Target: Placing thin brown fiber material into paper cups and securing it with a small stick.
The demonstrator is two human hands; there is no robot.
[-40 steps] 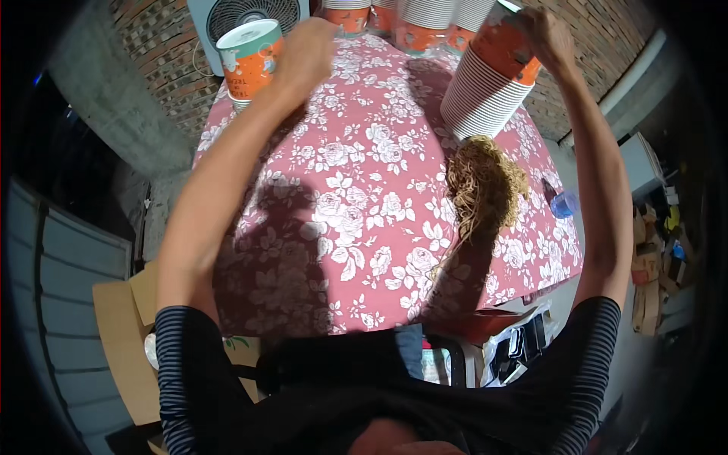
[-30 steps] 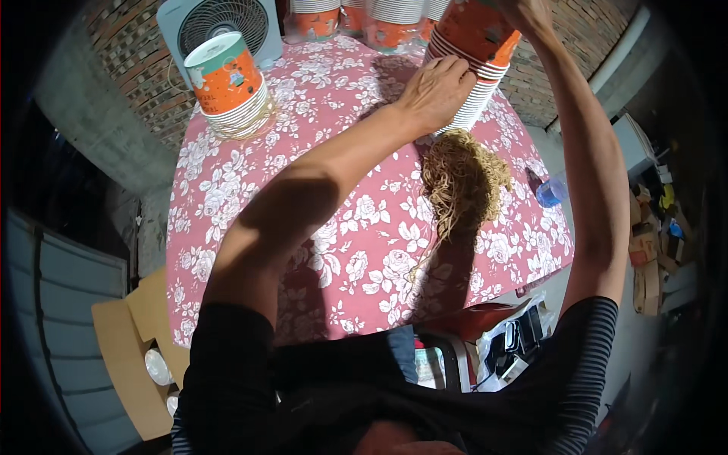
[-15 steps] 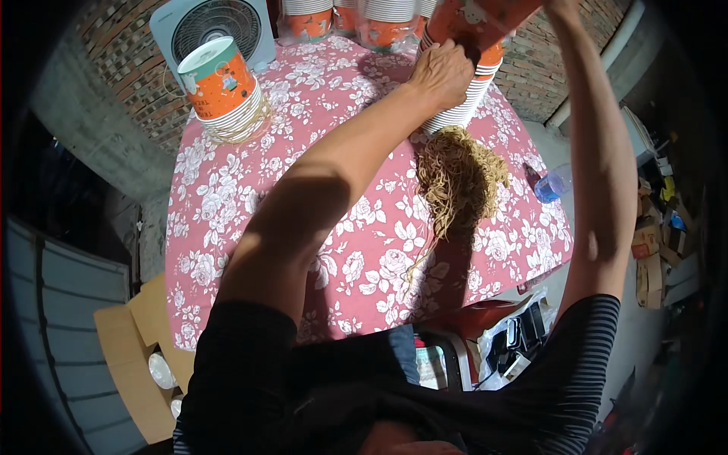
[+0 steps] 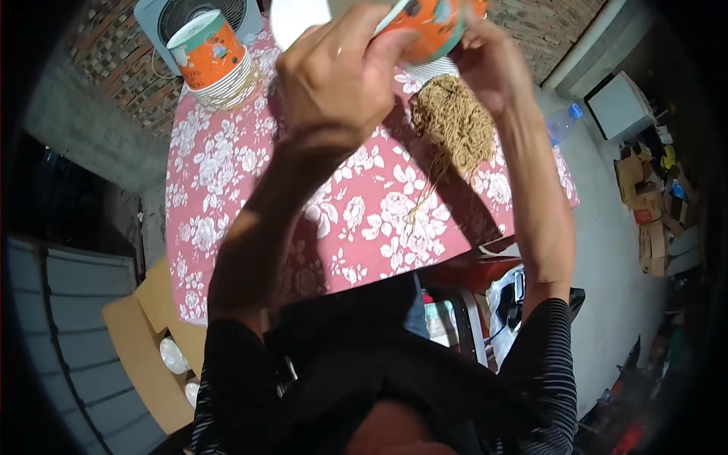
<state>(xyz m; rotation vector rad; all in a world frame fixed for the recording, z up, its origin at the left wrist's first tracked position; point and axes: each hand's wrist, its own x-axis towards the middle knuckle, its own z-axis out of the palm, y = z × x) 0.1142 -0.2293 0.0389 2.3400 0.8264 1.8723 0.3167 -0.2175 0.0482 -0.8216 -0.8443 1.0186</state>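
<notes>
Toward the far edge of the flowered table (image 4: 341,243), near tan twine (image 4: 455,125), grips an orange paper tub (image 4: 432,26) with the left hand (image 4: 334,76); for the right hand (image 4: 493,64), cannot tell.

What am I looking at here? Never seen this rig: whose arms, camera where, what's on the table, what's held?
No robot: a person working bare-handed. The view is from the left of two wide cameras on their head, looking down, so straight edges bend. The left hand grips an orange-and-green tub; the right hand is beside it, too blurred to tell if it grips. On the flowered tablecloth, a stack of tubs stands at left and a heap of tan string lies at right.
</notes>
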